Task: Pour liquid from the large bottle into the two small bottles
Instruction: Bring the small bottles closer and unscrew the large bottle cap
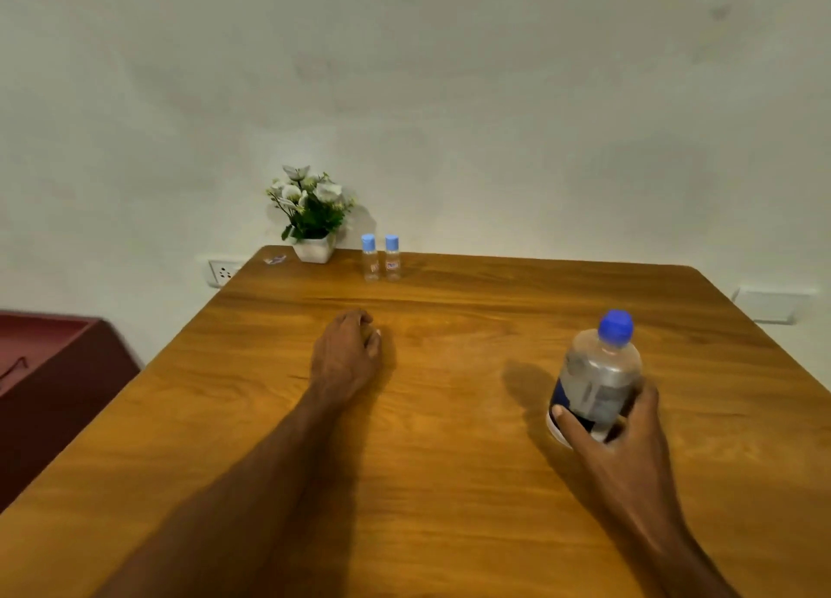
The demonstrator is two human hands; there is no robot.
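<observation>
My right hand (pixel 625 435) grips the capped large water bottle (pixel 598 381) at four o'clock; left hand (pixel 348 354) rests loosely curled, empty; two small bottles (pixel 381 258) stand capped at twelve.

Both forearms are bare, with no sleeves in view. The left hand (pixel 346 354) at 12 o'clock wears no ring, watch or glove. Neither does the right hand (pixel 623 449) at 3 o'clock.
</observation>
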